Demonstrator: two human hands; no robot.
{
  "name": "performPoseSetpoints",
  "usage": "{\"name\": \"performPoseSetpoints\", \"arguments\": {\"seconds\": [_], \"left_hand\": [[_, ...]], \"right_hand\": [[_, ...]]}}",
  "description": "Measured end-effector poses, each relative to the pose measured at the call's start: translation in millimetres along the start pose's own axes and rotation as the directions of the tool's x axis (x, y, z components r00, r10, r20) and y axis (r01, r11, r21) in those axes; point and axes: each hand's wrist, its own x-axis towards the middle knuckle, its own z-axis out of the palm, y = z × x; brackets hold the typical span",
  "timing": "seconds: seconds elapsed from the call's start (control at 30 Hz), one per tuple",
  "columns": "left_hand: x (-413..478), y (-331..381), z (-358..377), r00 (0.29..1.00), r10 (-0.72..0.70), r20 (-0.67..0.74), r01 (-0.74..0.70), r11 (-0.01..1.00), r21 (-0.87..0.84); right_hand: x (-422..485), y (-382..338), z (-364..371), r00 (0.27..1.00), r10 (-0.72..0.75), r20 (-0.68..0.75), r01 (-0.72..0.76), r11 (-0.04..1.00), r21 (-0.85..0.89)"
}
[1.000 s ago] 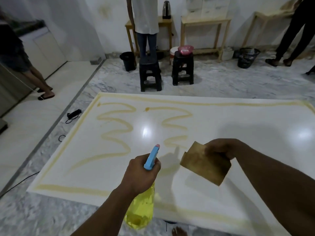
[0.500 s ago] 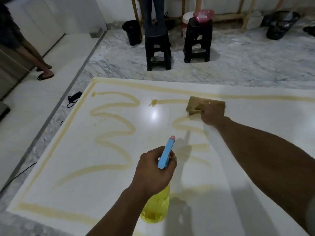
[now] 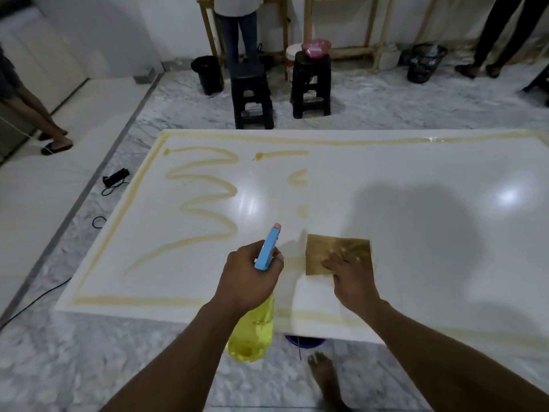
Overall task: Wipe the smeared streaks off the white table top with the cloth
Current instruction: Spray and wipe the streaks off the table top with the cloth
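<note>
A white table top (image 3: pixel 416 179) carries yellowish smeared streaks: a zigzag streak (image 3: pixel 205 191) on the left, short remnants (image 3: pixel 298 181) in the middle, and a border line near the edges. My right hand (image 3: pixel 349 270) presses a brown cloth (image 3: pixel 319 251) flat on the table near the front edge, fingers spread on it. My left hand (image 3: pixel 249 278) grips a spray bottle (image 3: pixel 252 328) of yellow liquid with a blue trigger head, held over the front edge just left of the cloth.
Two black stools (image 3: pixel 252 96) stand beyond the table, one with a pink bowl (image 3: pixel 316 49) on it. A black bin (image 3: pixel 206 74) and a basket (image 3: pixel 424 65) sit by wooden tables. People stand at the left, back and right. Cables (image 3: pixel 114 179) lie on the floor.
My right hand has dragged the cloth from the far middle of the table toward the front edge, wiping away most of the middle zigzag. The left hand kept hold of the bottle.
</note>
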Motion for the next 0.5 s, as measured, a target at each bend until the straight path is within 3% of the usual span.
{"name": "performPoseSetpoints", "arguments": {"seconds": [0.1, 0.17, 0.2, 0.27, 0.33, 0.37, 0.43, 0.5], "left_hand": [[-50.0, -1.0, -15.1, 1.0, -0.005, 0.0, 0.005, 1.0, -0.001], [-76.0, -1.0, -25.8, 1.0, 0.001, 0.009, -0.001, 1.0, -0.014], [-84.7, -0.6, -31.2, 1.0, 0.007, 0.013, -0.007, 1.0, -0.019], [-94.5, 1.5, -40.5, 1.0, 0.021, 0.013, -0.021, 1.0, -0.022], [-94.3, 4.2, -48.0, 0.999, 0.031, 0.013, -0.031, 0.999, -0.025], [-91.7, 4.7, -49.4, 0.999, 0.032, 0.016, -0.032, 0.999, -0.031], [-80.7, 4.8, -49.5, 0.999, 0.038, 0.023, -0.037, 0.998, -0.046], [-58.5, 1.8, -47.7, 0.998, 0.049, 0.027, -0.047, 0.998, -0.046]], "right_hand": [[-52.5, -14.4, -11.7, 0.989, 0.022, 0.143, -0.02, 1.0, -0.019], [-57.8, -28.9, -47.4, 0.958, 0.093, 0.271, -0.126, 0.986, 0.107], [-56.1, -36.8, -69.6, 0.938, 0.149, 0.313, -0.227, 0.946, 0.232], [-50.1, -42.2, -106.2, 0.881, 0.266, 0.391, -0.44, 0.765, 0.471], [-47.2, -35.9, -129.8, 0.763, 0.272, 0.586, -0.633, 0.494, 0.596], [-47.3, -31.7, -137.6, 0.685, 0.215, 0.696, -0.713, 0.394, 0.58], [-42.2, -21.4, -141.1, 0.531, 0.09, 0.842, -0.808, 0.354, 0.471], [-16.5, -12.7, -139.1, 0.445, 0.031, 0.895, -0.804, 0.454, 0.384]]}}
